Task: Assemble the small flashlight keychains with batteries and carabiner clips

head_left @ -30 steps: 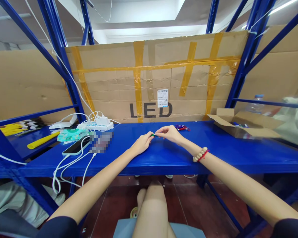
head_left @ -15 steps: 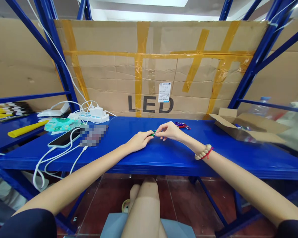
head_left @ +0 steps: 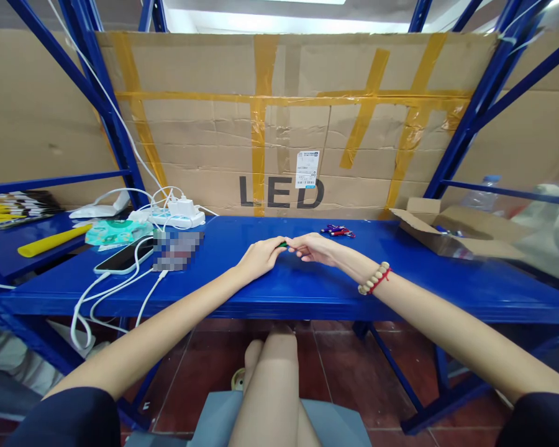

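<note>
Over the middle of the blue table (head_left: 307, 285), my left hand (head_left: 261, 257) pinches a small green item (head_left: 283, 244) between thumb and fingers; its kind is too small to make out. My right hand (head_left: 313, 248) meets it from the other side, fingertips pressed together at the item's right end. What those right fingertips grip is hidden. A beaded bracelet with a red cord (head_left: 375, 279) circles my right wrist. Just beyond that hand lies a little heap of purple and red metallic pieces (head_left: 339, 231), which look like small clips.
An open cardboard box (head_left: 451, 239) with small items inside stands at the right. On the left are a phone (head_left: 125, 257), white cables, a power strip (head_left: 177, 215), a green-white packet (head_left: 118, 232) and a yellow tube (head_left: 53, 241). A large cardboard sheet (head_left: 190, 143) walls the back.
Both hands have risen slightly in the view and stay together at the green item. My right hand has turned a little, its fingers now lower and more curled. The camera has shifted slightly.
</note>
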